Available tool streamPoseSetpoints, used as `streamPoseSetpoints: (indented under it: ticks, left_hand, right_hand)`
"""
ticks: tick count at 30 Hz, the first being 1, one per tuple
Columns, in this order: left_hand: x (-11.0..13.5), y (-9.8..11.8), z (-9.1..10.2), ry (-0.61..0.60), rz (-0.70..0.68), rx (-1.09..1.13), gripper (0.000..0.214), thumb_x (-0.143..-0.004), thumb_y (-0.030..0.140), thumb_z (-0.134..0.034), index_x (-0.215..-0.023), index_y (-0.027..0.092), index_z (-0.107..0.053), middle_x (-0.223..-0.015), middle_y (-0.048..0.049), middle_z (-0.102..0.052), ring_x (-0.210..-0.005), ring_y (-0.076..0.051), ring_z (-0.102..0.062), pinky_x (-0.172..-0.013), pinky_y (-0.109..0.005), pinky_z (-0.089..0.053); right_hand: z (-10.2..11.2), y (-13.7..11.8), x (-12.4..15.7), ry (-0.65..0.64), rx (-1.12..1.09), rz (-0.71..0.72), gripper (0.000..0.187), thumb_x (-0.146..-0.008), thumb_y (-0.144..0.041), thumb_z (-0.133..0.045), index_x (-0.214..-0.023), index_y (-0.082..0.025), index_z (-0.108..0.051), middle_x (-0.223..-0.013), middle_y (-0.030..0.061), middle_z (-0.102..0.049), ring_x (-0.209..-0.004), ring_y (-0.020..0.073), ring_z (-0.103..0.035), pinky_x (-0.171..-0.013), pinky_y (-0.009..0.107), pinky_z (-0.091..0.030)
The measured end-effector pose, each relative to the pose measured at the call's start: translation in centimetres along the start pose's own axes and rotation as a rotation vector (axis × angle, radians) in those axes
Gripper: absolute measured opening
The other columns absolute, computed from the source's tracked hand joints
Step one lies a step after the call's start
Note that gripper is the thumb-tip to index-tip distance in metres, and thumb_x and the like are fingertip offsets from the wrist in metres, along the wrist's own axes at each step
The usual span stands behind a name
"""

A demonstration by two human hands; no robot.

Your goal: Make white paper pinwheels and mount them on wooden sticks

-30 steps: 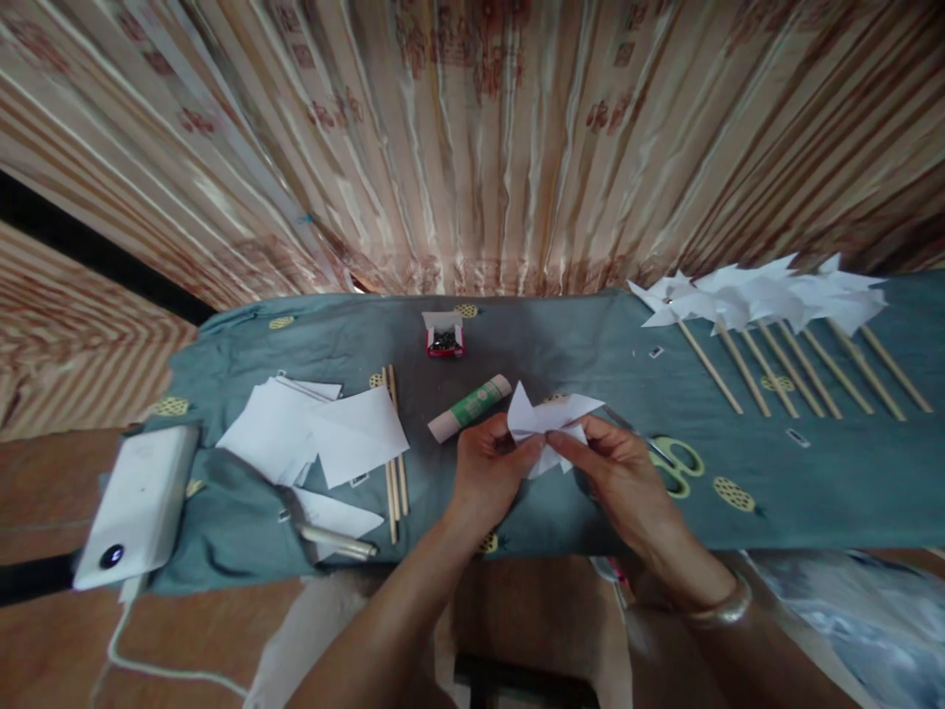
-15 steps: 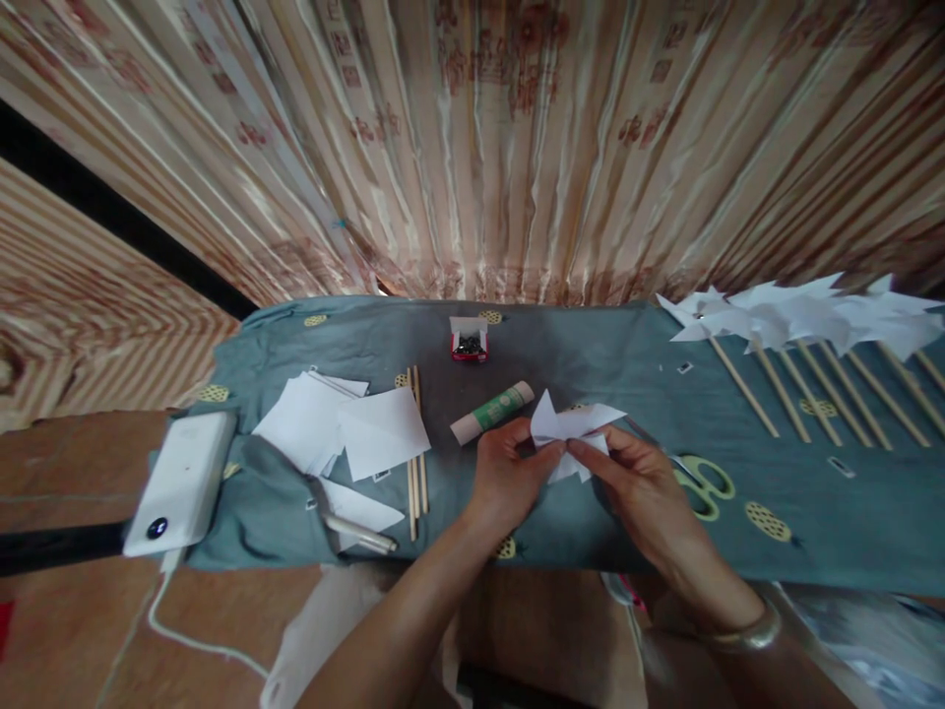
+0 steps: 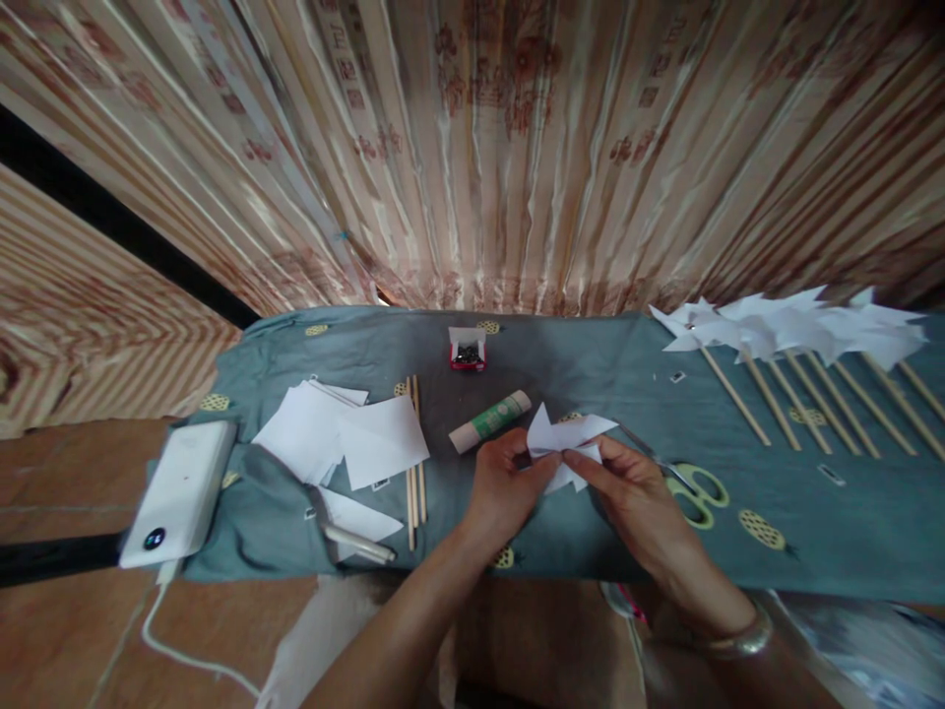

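A white paper pinwheel (image 3: 567, 431) with folded points is held between my two hands above the cloth. My left hand (image 3: 509, 487) pinches its left side, thumb pressed near the centre. From the right, my right hand (image 3: 631, 497) grips it with thumb and fingers, the two thumbs almost meeting. Just beyond my left hand lies a glue stick (image 3: 490, 421) with a green label. Scissors (image 3: 698, 494) with light green handles rest to the right of my right hand, their blades partly behind it.
White paper squares (image 3: 384, 440), several wooden sticks (image 3: 411, 483) and a pen (image 3: 359, 542) lie left. A small red box (image 3: 468, 353) of dark pins stands open at the back. Finished pinwheels (image 3: 797, 330) on sticks line the right. A white power bank (image 3: 177, 492) sits at the left edge.
The view has shifted slightly, so things on the table appear a little lower. Both hands keep hold of the paper pinwheel, with hardly any change in grip.
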State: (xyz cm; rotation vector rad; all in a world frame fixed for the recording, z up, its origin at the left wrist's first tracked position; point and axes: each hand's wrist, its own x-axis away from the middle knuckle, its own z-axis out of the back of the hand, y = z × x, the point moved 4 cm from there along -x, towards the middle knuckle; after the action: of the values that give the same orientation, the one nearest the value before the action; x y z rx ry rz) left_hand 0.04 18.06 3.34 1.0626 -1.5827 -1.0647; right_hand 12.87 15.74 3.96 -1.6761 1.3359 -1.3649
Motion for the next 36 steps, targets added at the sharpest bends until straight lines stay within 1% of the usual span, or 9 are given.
streamPoseSetpoints:
  ticks: [7,15,18,21,25,28,31,34,36]
  left_hand:
    - [0.2,0.3,0.1,0.000,-0.003,-0.041,0.012,-0.071,0.026,-0.068,-0.074,0.015,-0.071,-0.072,-0.0016,-0.066,-0.067,-0.014,-0.058,-0.065,-0.025,-0.045]
    - [0.3,1.9,1.3,-0.013,-0.092,0.037,0.034,-0.077,0.044,-0.068,-0.089,0.013,-0.074,-0.085,-0.0085,-0.073,-0.080,-0.019,-0.066,-0.076,-0.030,-0.051]
    - [0.0,2.9,2.8,0.098,-0.135,0.019,0.038,-0.080,0.049,-0.063,-0.085,0.013,-0.074,-0.079,-0.0080,-0.073,-0.072,-0.018,-0.066,-0.071,-0.030,-0.053]
    - [-0.4,4.2,5.0,0.210,-0.201,-0.080,0.030,-0.081,0.042,-0.062,-0.084,0.014,-0.075,-0.075,-0.0051,-0.072,-0.060,-0.013,-0.062,-0.062,-0.026,-0.051]
    - [-0.9,5.6,8.0,0.326,-0.292,-0.211,0.021,-0.076,0.030,-0.067,-0.089,0.016,-0.075,-0.077,-0.0028,-0.073,-0.060,-0.012,-0.062,-0.061,-0.024,-0.050]
    - [-1.0,5.6,9.1,0.350,-0.303,-0.258,0.020,-0.075,0.028,-0.066,-0.089,0.016,-0.075,-0.076,-0.0026,-0.073,-0.061,-0.012,-0.062,-0.061,-0.024,-0.050]
    - [-0.6,4.6,8.3,0.298,-0.291,-0.344,0.018,-0.078,0.026,-0.063,-0.089,0.017,-0.075,-0.076,-0.0029,-0.072,-0.065,-0.014,-0.064,-0.062,-0.024,-0.050]
    - [0.2,3.6,6.4,0.209,-0.291,-0.481,0.017,-0.082,0.021,-0.060,-0.090,0.019,-0.075,-0.073,-0.0017,-0.070,-0.064,-0.013,-0.062,-0.062,-0.025,-0.048]
    - [0.9,3.4,5.2,0.148,-0.332,-0.530,0.017,-0.084,0.019,-0.059,-0.092,0.019,-0.074,-0.082,-0.0034,-0.072,-0.072,-0.014,-0.065,-0.068,-0.026,-0.051]
  right_hand:
    - [0.1,-0.3,0.1,0.000,0.005,-0.009,0.023,-0.064,-0.038,-0.084,-0.084,-0.028,-0.076,-0.082,-0.0009,-0.075,-0.071,0.0173,-0.066,-0.076,0.030,-0.052]
    - [1.0,-1.1,-0.3,0.052,0.036,0.075,0.018,-0.065,-0.037,-0.083,-0.078,-0.027,-0.076,-0.084,-0.0009,-0.075,-0.076,0.0169,-0.066,-0.077,0.028,-0.052]
    - [1.4,-1.2,-0.4,0.067,0.033,0.088,0.017,-0.065,-0.035,-0.083,-0.078,-0.028,-0.076,-0.084,-0.0015,-0.075,-0.076,0.0154,-0.066,-0.077,0.026,-0.052]
    - [1.5,-1.3,-0.3,0.075,0.029,0.081,0.017,-0.065,-0.035,-0.083,-0.078,-0.027,-0.076,-0.081,-0.0019,-0.075,-0.073,0.0141,-0.066,-0.075,0.025,-0.052]
    - [1.4,-1.7,-0.1,0.072,0.030,0.076,0.017,-0.064,-0.034,-0.083,-0.078,-0.026,-0.075,-0.079,-0.0012,-0.075,-0.069,0.0143,-0.067,-0.072,0.025,-0.054]
    - [1.3,-1.9,0.0,0.071,0.033,0.086,0.018,-0.065,-0.034,-0.082,-0.080,-0.026,-0.075,-0.079,-0.0007,-0.076,-0.069,0.0145,-0.068,-0.071,0.025,-0.054]
    - [1.3,-2.1,0.0,0.071,0.033,0.084,0.015,-0.065,-0.032,-0.082,-0.077,-0.026,-0.075,-0.080,-0.0015,-0.076,-0.068,0.0128,-0.067,-0.069,0.023,-0.053]
    - [1.3,-2.0,0.2,0.078,0.037,0.072,0.013,-0.065,-0.032,-0.082,-0.074,-0.026,-0.075,-0.079,-0.0022,-0.075,-0.067,0.0120,-0.066,-0.070,0.023,-0.053]
    - [1.3,-2.0,0.3,0.080,0.044,0.063,0.017,-0.064,-0.033,-0.083,-0.077,-0.026,-0.075,-0.081,-0.0017,-0.076,-0.070,0.0138,-0.067,-0.073,0.025,-0.054]
